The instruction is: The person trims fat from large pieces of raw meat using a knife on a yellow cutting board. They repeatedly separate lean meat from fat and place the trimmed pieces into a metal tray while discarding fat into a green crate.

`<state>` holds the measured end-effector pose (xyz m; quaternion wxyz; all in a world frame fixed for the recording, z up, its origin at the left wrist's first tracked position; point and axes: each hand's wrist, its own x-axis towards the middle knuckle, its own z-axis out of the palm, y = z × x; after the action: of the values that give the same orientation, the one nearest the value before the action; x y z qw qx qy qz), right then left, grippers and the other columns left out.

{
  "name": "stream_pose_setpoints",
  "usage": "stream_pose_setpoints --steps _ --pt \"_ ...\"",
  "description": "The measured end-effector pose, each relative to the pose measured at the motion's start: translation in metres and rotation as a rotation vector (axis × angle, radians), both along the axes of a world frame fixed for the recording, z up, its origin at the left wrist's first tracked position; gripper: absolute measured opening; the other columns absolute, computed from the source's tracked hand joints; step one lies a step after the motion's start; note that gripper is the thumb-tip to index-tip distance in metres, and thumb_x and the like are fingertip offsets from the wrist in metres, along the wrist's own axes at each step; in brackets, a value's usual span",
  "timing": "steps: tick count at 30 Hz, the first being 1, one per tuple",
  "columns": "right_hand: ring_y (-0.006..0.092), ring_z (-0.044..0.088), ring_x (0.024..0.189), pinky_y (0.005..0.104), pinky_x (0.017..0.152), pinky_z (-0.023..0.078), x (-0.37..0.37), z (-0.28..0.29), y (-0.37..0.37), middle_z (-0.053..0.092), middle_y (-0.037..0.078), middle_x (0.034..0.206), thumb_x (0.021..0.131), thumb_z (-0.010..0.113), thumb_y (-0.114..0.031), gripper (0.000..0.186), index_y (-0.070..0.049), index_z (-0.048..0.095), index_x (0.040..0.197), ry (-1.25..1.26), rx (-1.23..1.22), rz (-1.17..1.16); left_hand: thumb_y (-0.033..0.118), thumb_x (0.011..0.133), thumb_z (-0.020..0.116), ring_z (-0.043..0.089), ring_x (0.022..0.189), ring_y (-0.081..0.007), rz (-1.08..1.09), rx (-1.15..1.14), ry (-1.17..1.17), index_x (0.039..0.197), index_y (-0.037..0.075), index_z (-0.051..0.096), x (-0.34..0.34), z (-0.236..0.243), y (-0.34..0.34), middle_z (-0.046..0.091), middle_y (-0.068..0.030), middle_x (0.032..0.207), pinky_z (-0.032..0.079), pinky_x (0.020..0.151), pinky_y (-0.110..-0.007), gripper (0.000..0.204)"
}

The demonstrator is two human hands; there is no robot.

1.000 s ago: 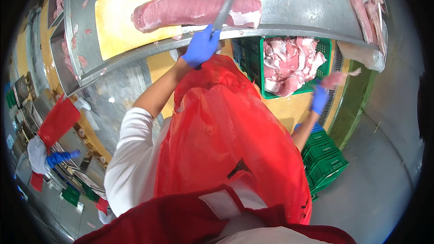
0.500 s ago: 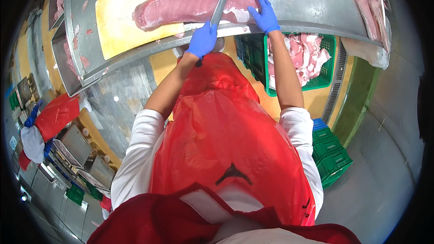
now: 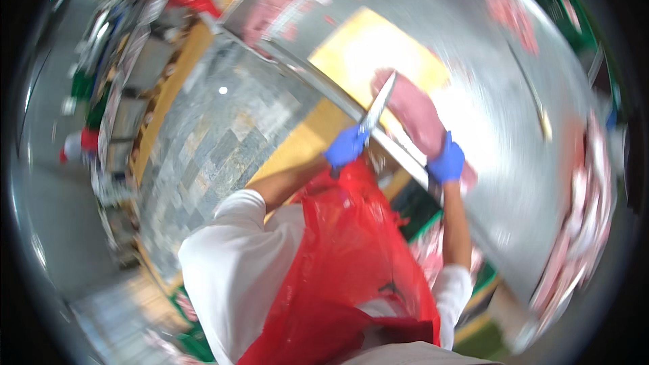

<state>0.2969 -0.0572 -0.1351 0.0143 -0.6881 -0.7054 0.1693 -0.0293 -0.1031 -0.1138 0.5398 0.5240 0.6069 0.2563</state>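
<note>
A long pale-pink pork loin (image 3: 414,109) lies partly on a yellow cutting board (image 3: 351,44) and partly on the metal worktable (image 3: 503,182). My left hand (image 3: 346,147), in a blue glove, is closed round the handle of a knife (image 3: 382,103). The blade points up and away, its tip beside the far end of the loin. Whether it touches the meat I cannot tell. My right hand (image 3: 446,161), also gloved in blue, grips the loin near its near end. Some meat shows past that hand. The picture is smeared by motion.
Below the table edge by my right arm stands a green crate (image 3: 420,211) with meat pieces. More long meat cuts (image 3: 574,223) lie at the table's right. A steel tray of meat (image 3: 274,10) is at the far left. Another long tool (image 3: 534,105) rests on the table.
The whole view has swung round, so table and loin now run diagonally. The knife has shifted from the loin's middle to its far end. My right hand stays at the other end.
</note>
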Motion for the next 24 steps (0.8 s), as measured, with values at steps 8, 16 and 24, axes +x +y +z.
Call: stream_pose_setpoints --steps 8,16,24 --pt "0.0310 0.068 0.093 0.0405 0.084 0.056 -0.001 -0.019 0.065 0.069 0.019 0.103 0.058 0.081 -0.019 0.069 0.002 0.060 0.120 0.444 -0.437 0.042 0.035 0.105 0.046 0.048 0.048 -0.0097 0.634 0.171 -0.069 0.102 0.006 0.055 -0.095 -0.002 -0.056 0.050 -0.0007 0.065 0.042 0.045 -0.027 0.030" --pt "0.0209 0.068 0.095 0.0347 0.085 0.056 -0.028 0.078 0.102 0.070 0.010 0.107 0.067 0.075 -0.015 0.055 0.004 0.064 0.117 1.174 -0.742 -0.096 0.036 0.106 0.044 0.046 0.048 -0.0088 0.838 0.224 -0.218 0.095 0.009 0.055 -0.147 -0.006 -0.019 0.049 0.0007 0.063 0.041 0.044 -0.026 0.032" --pt "0.0180 0.061 0.107 0.0330 0.099 0.048 -0.170 0.262 0.185 0.065 0.011 0.116 0.065 0.076 -0.015 0.072 0.005 0.055 0.131 1.155 -0.357 0.227 0.029 0.107 0.045 0.047 0.049 -0.0079 0.811 0.184 -0.259 0.093 0.008 0.052 -0.228 -0.018 0.012 0.046 0.0010 0.062 0.041 0.044 -0.025 0.026"
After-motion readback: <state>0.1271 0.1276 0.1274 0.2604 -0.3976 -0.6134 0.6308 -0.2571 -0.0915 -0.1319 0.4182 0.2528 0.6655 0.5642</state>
